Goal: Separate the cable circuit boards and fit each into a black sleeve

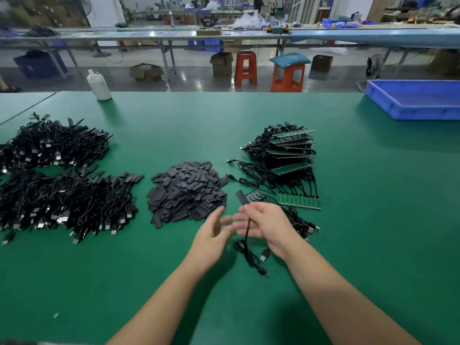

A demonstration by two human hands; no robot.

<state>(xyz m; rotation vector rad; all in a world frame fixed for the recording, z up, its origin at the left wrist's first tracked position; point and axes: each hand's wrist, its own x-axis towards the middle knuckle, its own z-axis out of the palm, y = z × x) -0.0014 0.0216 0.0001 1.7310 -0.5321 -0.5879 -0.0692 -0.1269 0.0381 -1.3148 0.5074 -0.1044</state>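
Green table [348, 245] before a factory aisle; right hand [267, 225] pinching a sleeved cable [245, 212] near the sleeve pile [186, 192]; left hand [212, 232] spread, blurred.

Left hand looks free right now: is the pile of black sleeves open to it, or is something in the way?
Probably yes. The left hand is open, holds nothing, and hovers beside the sleeve pile; only bare green mat lies between them.

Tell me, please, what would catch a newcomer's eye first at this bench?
Probably the pile of black sleeves at the centre of the green table, flanked by heaps of black cables on the left and stacked green circuit boards on the right. In front, the right hand holds a sleeved cable.
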